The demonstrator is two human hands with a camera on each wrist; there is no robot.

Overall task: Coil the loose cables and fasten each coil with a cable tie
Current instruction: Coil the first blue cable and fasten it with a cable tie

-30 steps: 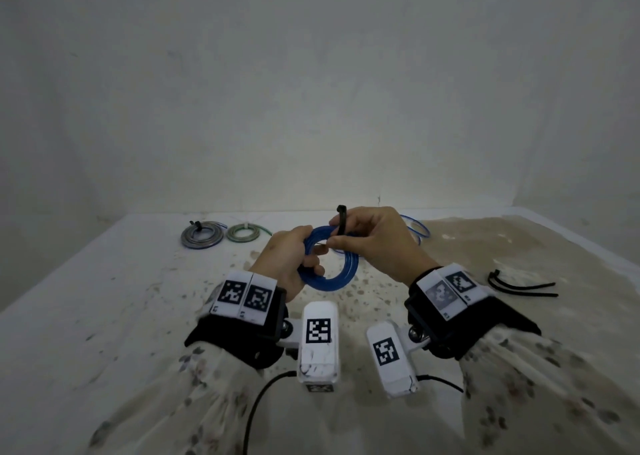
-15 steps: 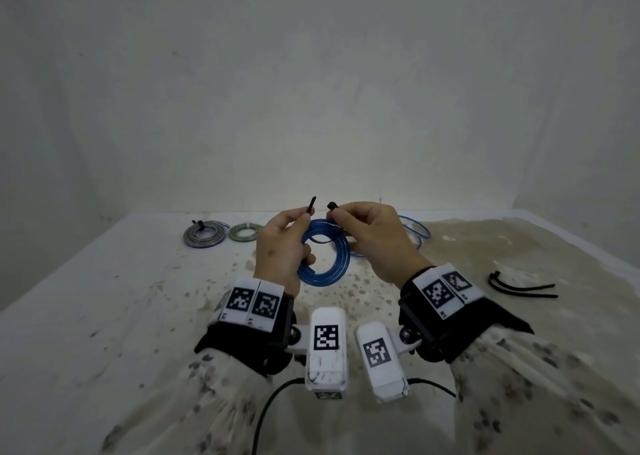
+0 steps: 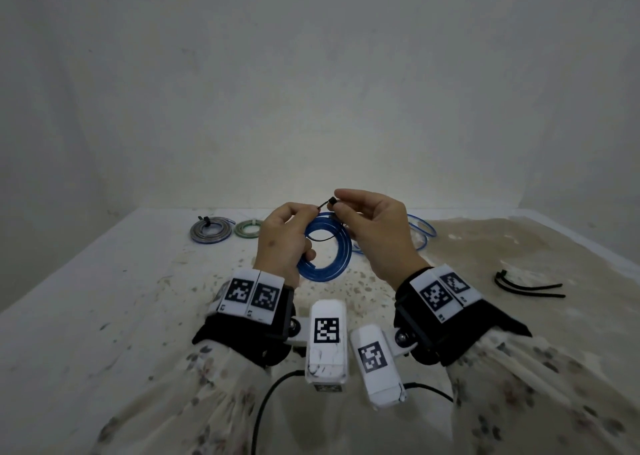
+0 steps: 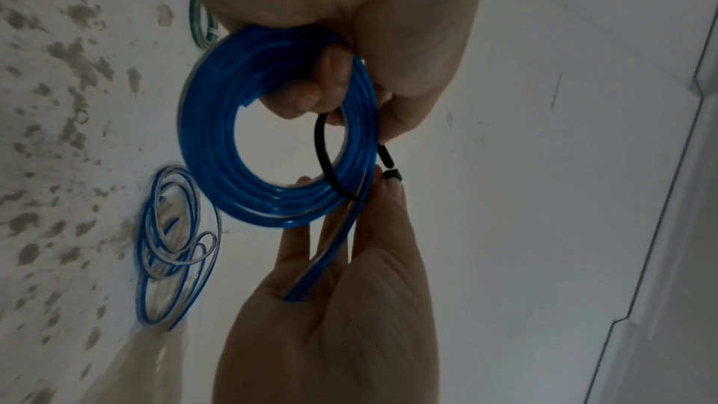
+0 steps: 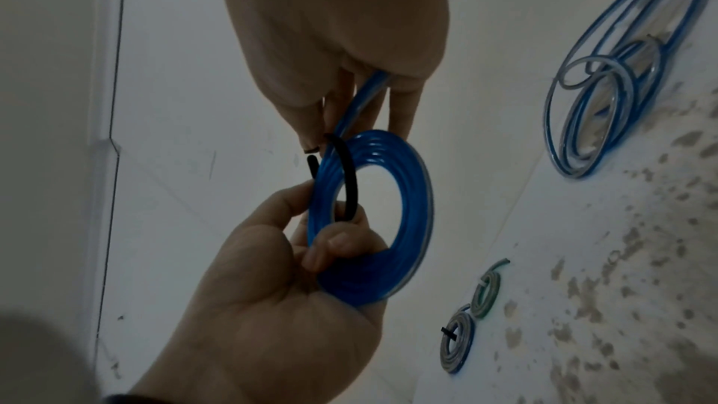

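A blue cable coil (image 3: 327,250) is held upright above the table by my left hand (image 3: 304,214), whose fingers curl round its left side (image 4: 248,72). A black cable tie (image 4: 324,152) loops through the coil and over its top strands. The left thumb and forefinger pinch the tie's tail (image 3: 322,206). My right hand (image 3: 341,205) pinches the tie's square head (image 3: 332,200), a small gap from the tail tip. In the right wrist view the tie (image 5: 345,177) arches round the coil (image 5: 411,205), and the coil's loose end runs between the right fingers (image 5: 402,109).
Two tied coils, grey (image 3: 211,230) and green (image 3: 247,229), lie at the table's back left. A loose blue cable (image 3: 420,233) lies behind my right hand. Spare black ties (image 3: 526,286) lie at the right. Walls close the back and the sides.
The right hand held the tie upright against the coil a second ago. The tie now loops round the coil, and both hands have brought its tail and head close together above it.
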